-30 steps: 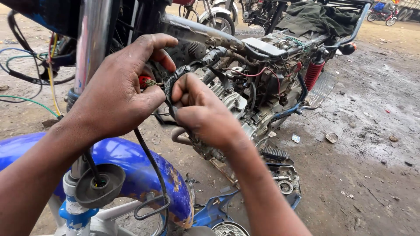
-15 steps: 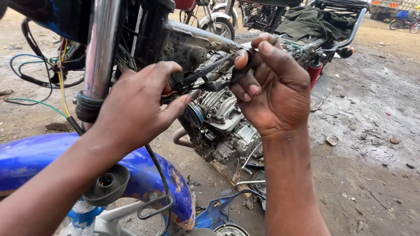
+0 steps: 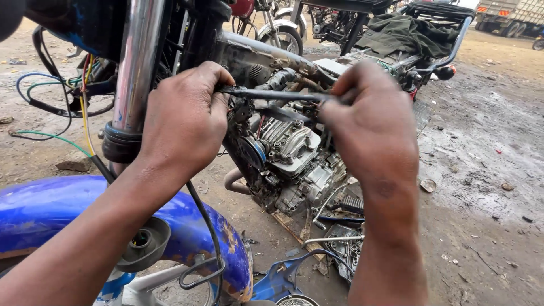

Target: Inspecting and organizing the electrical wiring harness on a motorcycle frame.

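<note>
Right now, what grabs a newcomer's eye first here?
Both hands, centre frame: the left hand and right hand pull a dark strap taut between them, in front of a stripped motorcycle engine. Next comes the bright blue fender at lower left, under a chrome fork tube.

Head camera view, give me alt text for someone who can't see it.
Two bare hands, left hand and right hand, pull a black strap taut between them above a stripped motorcycle engine. A blue fender and chrome fork tube fill the foreground, on muddy ground.
</note>
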